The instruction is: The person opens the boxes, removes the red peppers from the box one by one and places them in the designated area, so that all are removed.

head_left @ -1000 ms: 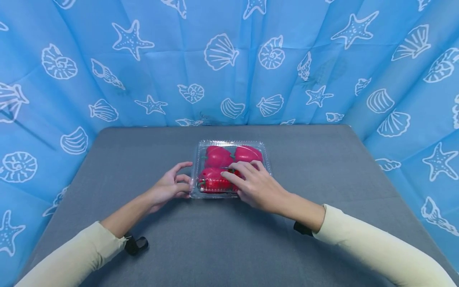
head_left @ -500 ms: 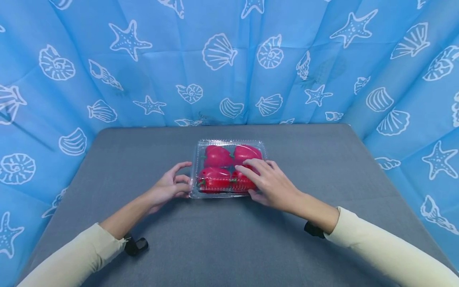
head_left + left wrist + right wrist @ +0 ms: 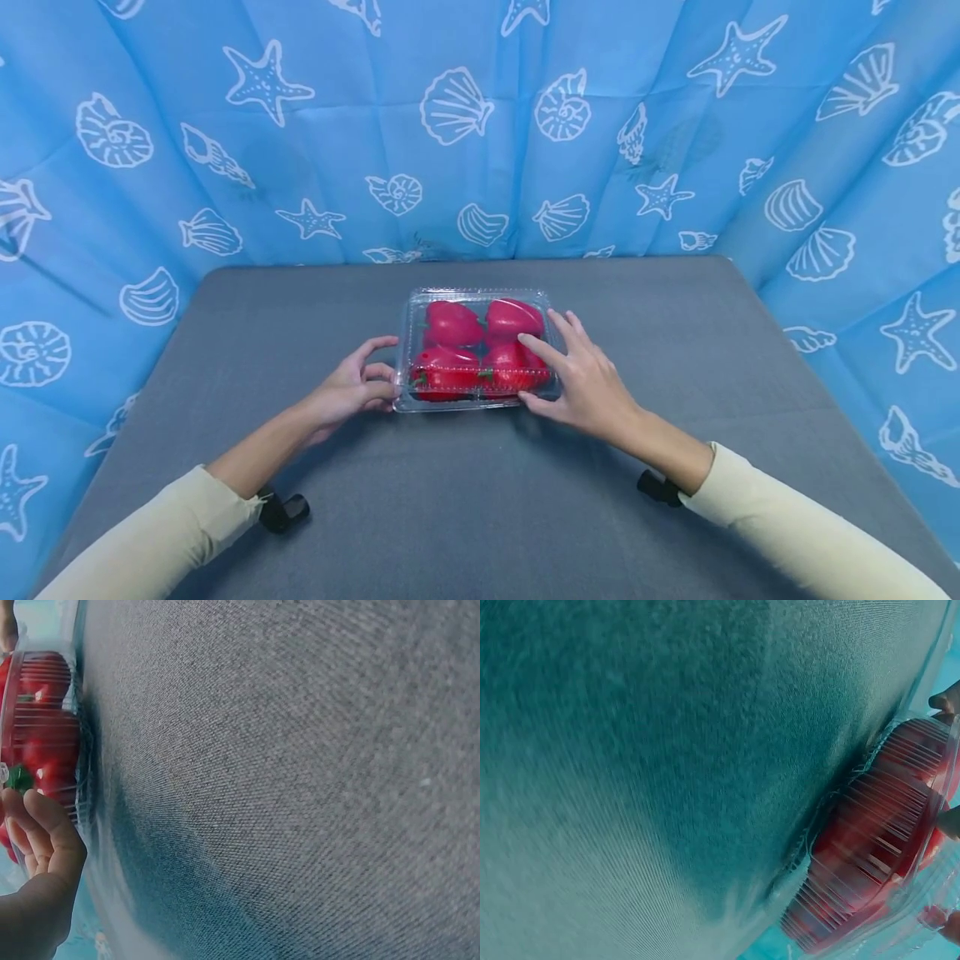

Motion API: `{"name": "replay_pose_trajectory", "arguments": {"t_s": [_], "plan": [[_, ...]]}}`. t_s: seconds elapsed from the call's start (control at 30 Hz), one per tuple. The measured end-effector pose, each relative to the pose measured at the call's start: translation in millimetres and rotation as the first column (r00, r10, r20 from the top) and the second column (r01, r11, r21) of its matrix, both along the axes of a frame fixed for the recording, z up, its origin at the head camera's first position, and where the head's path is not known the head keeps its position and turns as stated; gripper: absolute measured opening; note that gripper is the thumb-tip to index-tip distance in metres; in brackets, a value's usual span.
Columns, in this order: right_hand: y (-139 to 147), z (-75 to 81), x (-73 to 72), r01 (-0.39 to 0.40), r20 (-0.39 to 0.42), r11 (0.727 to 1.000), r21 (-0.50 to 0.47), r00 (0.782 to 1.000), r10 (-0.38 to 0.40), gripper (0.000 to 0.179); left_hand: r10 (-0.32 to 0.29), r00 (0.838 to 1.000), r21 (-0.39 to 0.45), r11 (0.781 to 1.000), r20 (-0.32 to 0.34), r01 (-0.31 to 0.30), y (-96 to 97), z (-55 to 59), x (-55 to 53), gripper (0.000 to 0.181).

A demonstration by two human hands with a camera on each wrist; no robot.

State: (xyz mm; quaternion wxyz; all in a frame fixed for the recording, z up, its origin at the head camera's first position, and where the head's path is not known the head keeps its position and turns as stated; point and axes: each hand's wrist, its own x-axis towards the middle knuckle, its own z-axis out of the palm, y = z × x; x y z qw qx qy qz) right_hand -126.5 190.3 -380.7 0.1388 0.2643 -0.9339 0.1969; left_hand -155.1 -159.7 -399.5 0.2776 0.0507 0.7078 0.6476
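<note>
Several red bell peppers (image 3: 454, 323) with green stems sit in a clear plastic container (image 3: 480, 292) with ribbed sides and a crimped edge. It rests near the middle of the grey table. My left hand (image 3: 352, 379) has its fingertips at the container's left edge, thumb low by the near corner. On the other side my right hand (image 3: 592, 379) spreads its fingers around the near right corner, thumb at the front edge and other fingers along the right side. The left wrist view shows the ribbed wall with red behind it. In the right wrist view, only fingertips (image 3: 951, 928) show.
The grey cloth-covered table (image 3: 465, 508) stretches around the container. Behind and beside it hangs a blue curtain (image 3: 480, 150) with white shells and starfish. A black wrist device (image 3: 283, 512) is strapped at the left sleeve, another at the right one.
My right hand has drawn back to the right from above the near right pepper, its fingers spreading toward the container's right edge. That pepper now shows more fully. My left hand has stayed put.
</note>
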Motion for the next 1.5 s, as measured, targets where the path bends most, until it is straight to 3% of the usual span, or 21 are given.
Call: {"name": "replay_pose_trajectory", "arguments": {"t_s": [0.13,0.37,0.7,1.5], "plan": [[2.3,-3.3,0.1,0.045,0.018,0.999,0.004,0.999,-0.045,0.081,0.005,1.000,-0.013,1.000,-0.002,-0.005,0.7,1.5,-0.5,0.077],[4.8,-6.6,0.1,0.044,0.041,0.999,0.015,0.998,-0.045,0.079,0.010,1.000,-0.016,1.000,0.004,-0.010,0.9,3.5,0.4,0.078],[6.0,-7.7,0.0,0.052,-0.028,0.994,0.097,0.998,-0.049,0.076,0.012,1.000,-0.017,1.000,-0.001,-0.012,1.7,3.2,1.1,0.077],[0.6,4.5,0.8,0.022,0.111,0.993,0.117,0.993,-0.035,0.079,0.011,1.000,-0.035,0.999,-0.005,-0.011,2.2,2.1,0.5,0.074]]}}
